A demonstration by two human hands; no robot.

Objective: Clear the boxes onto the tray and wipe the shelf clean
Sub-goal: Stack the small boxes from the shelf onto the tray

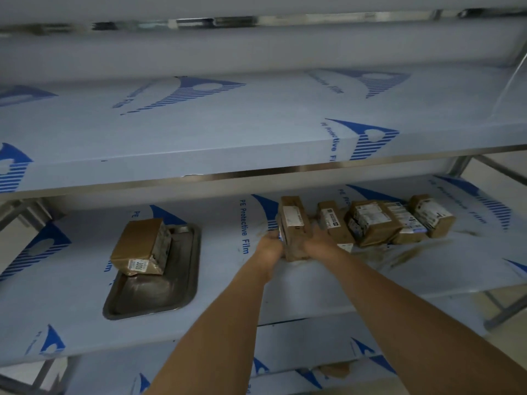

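A brown cardboard box (pixel 293 220) with a white label stands on end on the middle shelf (pixel 228 295). My left hand (pixel 269 246) clasps its left side and my right hand (pixel 319 240) its right side. To the left lies a dark metal tray (pixel 137 300) with one brown box (pixel 141 246) resting at its far end. Right of my hands, several more labelled brown boxes (pixel 379 220) sit in a row on the shelf. Brown dirt streaks (pixel 410 252) smear the blue film in front of them.
The upper shelf (pixel 199 132) overhangs the working shelf, leaving a low gap. All shelves are wrapped in blue protective film. Metal frame legs (pixel 502 312) stand at the right. A lower shelf (pixel 299 352) shows beneath my arms.
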